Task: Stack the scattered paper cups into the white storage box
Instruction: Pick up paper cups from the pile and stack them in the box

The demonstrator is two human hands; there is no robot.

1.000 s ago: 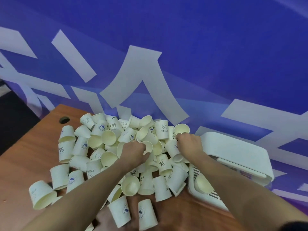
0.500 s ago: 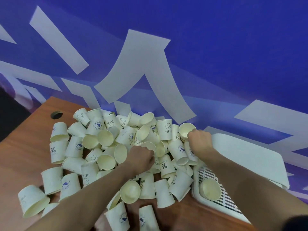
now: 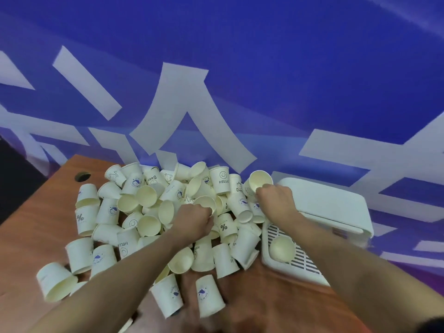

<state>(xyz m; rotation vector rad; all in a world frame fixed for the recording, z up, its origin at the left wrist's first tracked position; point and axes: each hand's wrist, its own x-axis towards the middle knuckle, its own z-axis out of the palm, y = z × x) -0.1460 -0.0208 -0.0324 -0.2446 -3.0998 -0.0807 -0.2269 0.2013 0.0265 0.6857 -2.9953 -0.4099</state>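
Note:
A heap of several cream paper cups (image 3: 153,219) with blue prints covers the middle of a wooden table (image 3: 36,227). My left hand (image 3: 193,219) reaches into the heap's centre, fingers curled on the rim of an open-mouthed cup (image 3: 205,204). My right hand (image 3: 276,200) is at the heap's right edge and grips a cup (image 3: 260,180) whose mouth faces me. The white storage box (image 3: 300,263) with a slatted wall lies at the right, one cup (image 3: 282,248) inside it. Its white lid (image 3: 324,203) stands open behind it.
A blue wall with large white shapes (image 3: 182,111) rises right behind the table. A round cable hole (image 3: 82,176) is in the table's far left corner. Loose cups (image 3: 56,281) lie near the front left edge.
Both hands have closed on cups in the heap: the left moved slightly forward to a cup's rim, the right shifted toward the box side. The camera has tilted a little.

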